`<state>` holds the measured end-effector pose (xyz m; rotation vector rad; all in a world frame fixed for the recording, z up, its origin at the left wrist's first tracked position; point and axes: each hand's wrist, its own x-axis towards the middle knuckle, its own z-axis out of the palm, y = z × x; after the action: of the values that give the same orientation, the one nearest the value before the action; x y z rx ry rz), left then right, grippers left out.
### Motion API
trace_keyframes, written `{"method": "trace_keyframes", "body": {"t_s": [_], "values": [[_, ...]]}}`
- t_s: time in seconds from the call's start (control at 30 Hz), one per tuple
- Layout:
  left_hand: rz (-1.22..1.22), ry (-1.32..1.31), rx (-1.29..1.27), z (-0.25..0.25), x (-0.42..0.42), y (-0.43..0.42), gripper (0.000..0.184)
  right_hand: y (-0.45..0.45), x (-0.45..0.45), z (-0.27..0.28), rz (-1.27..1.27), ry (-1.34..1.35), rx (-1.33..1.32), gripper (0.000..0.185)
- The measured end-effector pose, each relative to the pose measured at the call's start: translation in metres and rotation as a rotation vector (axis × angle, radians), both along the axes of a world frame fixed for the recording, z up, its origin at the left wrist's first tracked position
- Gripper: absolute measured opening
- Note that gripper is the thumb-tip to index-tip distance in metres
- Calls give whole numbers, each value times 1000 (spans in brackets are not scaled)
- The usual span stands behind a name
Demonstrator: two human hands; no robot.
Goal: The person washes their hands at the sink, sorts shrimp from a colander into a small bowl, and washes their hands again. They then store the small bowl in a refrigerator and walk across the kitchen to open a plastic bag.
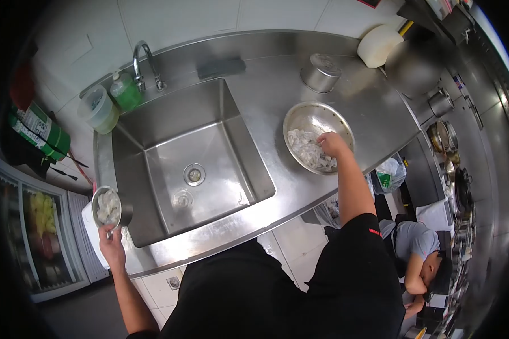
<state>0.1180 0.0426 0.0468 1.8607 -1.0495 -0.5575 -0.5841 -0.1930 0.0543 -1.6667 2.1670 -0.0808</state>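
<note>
While the pot [128, 214] is gripped at its near side by the left hand [112, 240] by the worktop's [271, 85] left edge, the pieces [303, 148] in the bowl [313, 114], near the front edge, are touched by the right hand [333, 144], though whether any are pinched cannot be told. Probably soft, light and slippery, they would best be scooped from beneath; the pot, likely stiff, is best held at its rim.

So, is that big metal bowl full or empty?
Partly filled: pale pieces lie in the metal bowl beside the right hand, with bare metal showing beyond them.
</note>
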Motion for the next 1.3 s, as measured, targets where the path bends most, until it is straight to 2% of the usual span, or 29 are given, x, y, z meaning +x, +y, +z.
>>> {"method": "trace_keyframes", "body": {"t_s": [0.1,0.2,0.23,0.3,0.4,0.53,0.57,0.6,0.67,0.77,0.8,0.83,0.87,0.9,0.93,0.97,1.03,1.13,1.3], "values": [[61,73,-2,-14,2,15,16,0,-18,-17,128,7,-74,28],[129,-76,56,-28,-6,32,17,4,-21,-19,293,91,-231,17],[122,36,26,-31,-6,38,18,5,-15,-9,143,-23,-210,15],[159,6,17,-32,-11,48,18,15,3,27,-153,-247,-152,15],[234,-12,37,-31,-17,59,17,-1,-7,7,-175,-687,-389,19],[285,37,30,-32,-20,65,18,4,65,46,-43,-983,-535,18],[316,39,76,-30,-21,65,26,6,83,51,-30,-1028,-551,16],[321,-128,125,2,-45,60,43,8,100,54,-21,-1073,-566,15],[217,-720,-38,15,-43,67,52,6,133,51,29,-1142,-552,15],[222,-255,87,65,-77,46,48,12,185,40,89,-1314,-459,16],[166,-55,213,105,-122,17,43,16,208,43,81,-1358,-388,16],[-79,42,57,89,-133,-2,43,21,231,46,74,-1402,-312,16],[-248,68,27,85,-150,-23,45,27,253,46,66,-1444,-237,16],[-356,-14,51,86,-173,-50,48,31,273,39,102,-1487,-196,16],[-464,22,92,96,-193,-74,53,35,291,33,133,-1509,-145,16],[-517,133,29,86,-204,-94,56,39,306,29,157,-1525,-99,15],[-567,173,30,57,-209,-123,53,43,328,25,215,-1533,-20,14],[-531,384,154,69,-206,-134,48,41,341,26,280,-1433,24,17],[-424,443,105,47,-200,-142,34,32,342,26,326,-1364,85,23]]}}
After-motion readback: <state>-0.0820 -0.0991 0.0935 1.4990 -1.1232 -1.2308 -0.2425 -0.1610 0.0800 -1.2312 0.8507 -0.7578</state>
